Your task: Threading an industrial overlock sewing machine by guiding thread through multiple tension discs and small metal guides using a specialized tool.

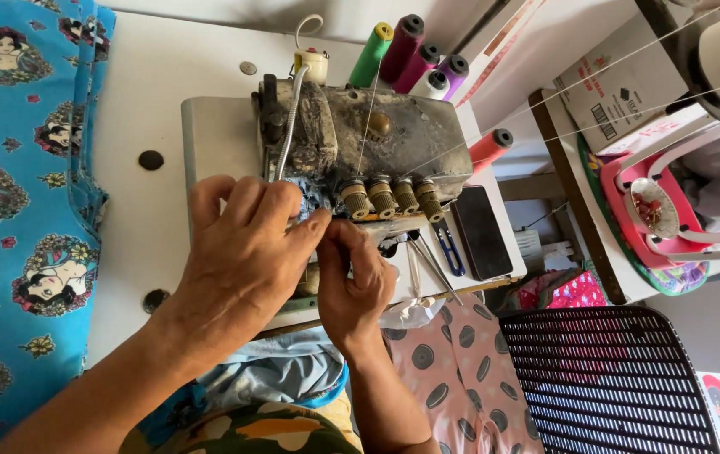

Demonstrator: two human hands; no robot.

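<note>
A white table (150, 92) holds a worn grey sewing machine (377, 139). Blue cloth with cartoon faces (15, 210) lies along one side. A black phone (480, 231), small blue snips (451, 250) and silver tweezers (427, 265) lie beside the machine.

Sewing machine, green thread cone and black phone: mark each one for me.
sewing machine (410, 139), head view, on the worn top of its grey body.
green thread cone (370, 57), head view, on the middle of its wound thread.
black phone (480, 232), head view, on the centre of its dark screen.
</note>
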